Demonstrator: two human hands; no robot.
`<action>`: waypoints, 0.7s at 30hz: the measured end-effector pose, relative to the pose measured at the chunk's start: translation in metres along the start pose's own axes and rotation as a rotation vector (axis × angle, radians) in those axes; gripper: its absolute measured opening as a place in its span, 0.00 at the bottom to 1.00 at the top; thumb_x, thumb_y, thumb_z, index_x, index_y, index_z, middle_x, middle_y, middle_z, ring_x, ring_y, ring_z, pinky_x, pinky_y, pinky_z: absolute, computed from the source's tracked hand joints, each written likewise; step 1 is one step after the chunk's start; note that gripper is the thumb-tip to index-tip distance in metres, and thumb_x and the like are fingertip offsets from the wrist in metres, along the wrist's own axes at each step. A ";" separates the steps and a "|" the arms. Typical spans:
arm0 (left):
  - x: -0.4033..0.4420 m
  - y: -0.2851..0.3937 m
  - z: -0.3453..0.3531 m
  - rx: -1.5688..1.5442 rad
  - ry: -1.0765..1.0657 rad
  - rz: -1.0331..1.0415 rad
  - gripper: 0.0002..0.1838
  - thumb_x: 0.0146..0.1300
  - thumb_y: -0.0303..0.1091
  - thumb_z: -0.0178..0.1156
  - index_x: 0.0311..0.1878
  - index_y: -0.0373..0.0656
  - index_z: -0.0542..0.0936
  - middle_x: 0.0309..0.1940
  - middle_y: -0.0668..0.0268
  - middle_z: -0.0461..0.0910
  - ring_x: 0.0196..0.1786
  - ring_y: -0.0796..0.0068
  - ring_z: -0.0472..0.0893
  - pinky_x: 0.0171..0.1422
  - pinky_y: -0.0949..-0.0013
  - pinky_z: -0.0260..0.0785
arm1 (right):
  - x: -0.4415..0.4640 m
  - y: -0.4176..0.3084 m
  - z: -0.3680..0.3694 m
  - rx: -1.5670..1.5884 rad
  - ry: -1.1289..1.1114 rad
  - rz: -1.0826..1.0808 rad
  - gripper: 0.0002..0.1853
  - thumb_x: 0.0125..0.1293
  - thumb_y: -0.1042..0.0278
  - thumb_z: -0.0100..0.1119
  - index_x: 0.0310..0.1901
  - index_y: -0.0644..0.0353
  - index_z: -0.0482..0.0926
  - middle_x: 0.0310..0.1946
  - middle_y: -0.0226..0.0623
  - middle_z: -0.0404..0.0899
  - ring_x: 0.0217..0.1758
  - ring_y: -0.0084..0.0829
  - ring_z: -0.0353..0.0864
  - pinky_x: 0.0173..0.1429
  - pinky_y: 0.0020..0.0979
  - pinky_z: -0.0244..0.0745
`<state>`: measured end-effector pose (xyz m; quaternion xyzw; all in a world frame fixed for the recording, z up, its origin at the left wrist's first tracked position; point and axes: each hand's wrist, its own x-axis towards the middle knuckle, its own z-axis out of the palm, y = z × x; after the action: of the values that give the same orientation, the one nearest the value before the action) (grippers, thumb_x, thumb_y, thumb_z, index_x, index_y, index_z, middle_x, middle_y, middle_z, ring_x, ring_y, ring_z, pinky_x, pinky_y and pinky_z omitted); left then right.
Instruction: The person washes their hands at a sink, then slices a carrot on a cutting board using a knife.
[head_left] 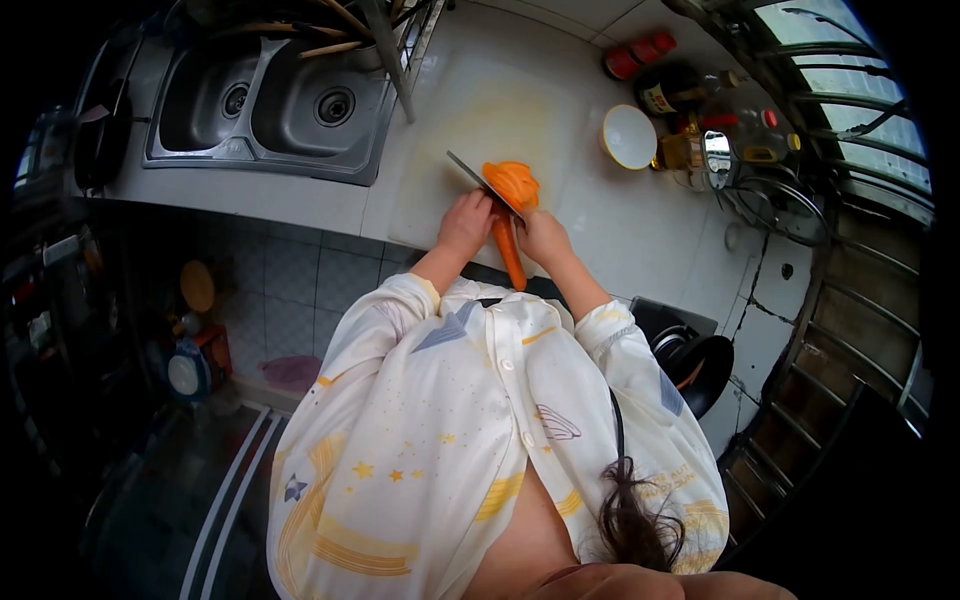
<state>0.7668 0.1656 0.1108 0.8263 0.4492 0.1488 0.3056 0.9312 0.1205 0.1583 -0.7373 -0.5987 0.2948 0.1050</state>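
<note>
Left hand (465,222) curls its fingers at the upper end of a carrot (508,250), holding it narrowly right beside the blade. Right hand (543,240) is closed round the handle end of a knife (470,172), whose blade slants across the top of the carrot. Beyond the blade, orange slices (511,180) lie heaped on a pale cutting board (425,200), while the carrot points back toward the shirt (440,370). A white bowl (629,137) stands to the right, near some bottles (680,92); a double sink (270,165) is at left

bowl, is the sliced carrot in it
No, the sliced carrot lies on the board by the knife, away from the bowl.
</note>
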 end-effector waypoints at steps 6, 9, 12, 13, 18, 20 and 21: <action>0.003 -0.001 0.005 -0.059 -0.022 -0.048 0.14 0.61 0.34 0.62 0.49 0.43 0.77 0.50 0.62 0.76 0.52 0.57 0.77 0.53 0.58 0.75 | -0.016 -0.001 -0.017 -0.060 -0.071 0.072 0.10 0.61 0.68 0.56 0.32 0.66 0.82 0.28 0.57 0.80 0.34 0.57 0.80 0.40 0.49 0.77; 0.003 -0.003 0.007 -0.026 -0.022 -0.051 0.14 0.61 0.34 0.61 0.50 0.44 0.77 0.49 0.62 0.76 0.52 0.57 0.77 0.53 0.57 0.75 | -0.020 0.002 -0.018 -0.033 -0.073 0.051 0.10 0.62 0.68 0.56 0.32 0.65 0.82 0.27 0.57 0.80 0.34 0.57 0.80 0.41 0.49 0.77; 0.002 -0.002 0.010 -0.065 0.053 -0.006 0.15 0.58 0.32 0.62 0.49 0.43 0.77 0.47 0.58 0.77 0.49 0.53 0.78 0.51 0.56 0.75 | -0.023 -0.001 -0.017 -0.047 -0.067 0.098 0.09 0.62 0.68 0.56 0.32 0.65 0.82 0.28 0.56 0.80 0.34 0.57 0.80 0.41 0.49 0.77; 0.002 -0.002 0.009 -0.070 0.048 -0.015 0.15 0.58 0.32 0.62 0.49 0.43 0.77 0.48 0.58 0.77 0.50 0.53 0.78 0.51 0.56 0.75 | -0.023 -0.001 -0.015 -0.046 -0.068 0.099 0.09 0.62 0.68 0.56 0.32 0.65 0.82 0.28 0.56 0.80 0.34 0.57 0.80 0.41 0.49 0.77; 0.003 -0.002 0.008 -0.056 0.025 -0.021 0.15 0.58 0.31 0.62 0.49 0.43 0.77 0.48 0.59 0.77 0.50 0.54 0.78 0.51 0.56 0.74 | -0.015 -0.003 -0.010 -0.131 -0.140 0.132 0.11 0.63 0.66 0.53 0.34 0.63 0.82 0.31 0.54 0.82 0.37 0.54 0.83 0.43 0.50 0.78; 0.002 -0.003 0.008 -0.062 0.019 -0.024 0.15 0.58 0.31 0.62 0.49 0.42 0.77 0.48 0.59 0.77 0.51 0.54 0.77 0.52 0.56 0.74 | -0.013 -0.006 -0.009 -0.140 -0.142 0.131 0.11 0.62 0.67 0.53 0.34 0.63 0.82 0.31 0.54 0.82 0.37 0.54 0.83 0.43 0.50 0.78; 0.002 -0.003 0.008 -0.062 0.020 -0.023 0.15 0.58 0.31 0.62 0.49 0.42 0.77 0.48 0.59 0.77 0.51 0.54 0.77 0.52 0.56 0.74 | -0.012 -0.007 -0.009 -0.149 -0.145 0.131 0.11 0.62 0.67 0.53 0.34 0.63 0.83 0.31 0.53 0.83 0.37 0.54 0.83 0.42 0.50 0.78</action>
<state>0.7699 0.1657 0.1022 0.8097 0.4569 0.1672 0.3283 0.9292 0.1122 0.1724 -0.7573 -0.5757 0.3082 -0.0130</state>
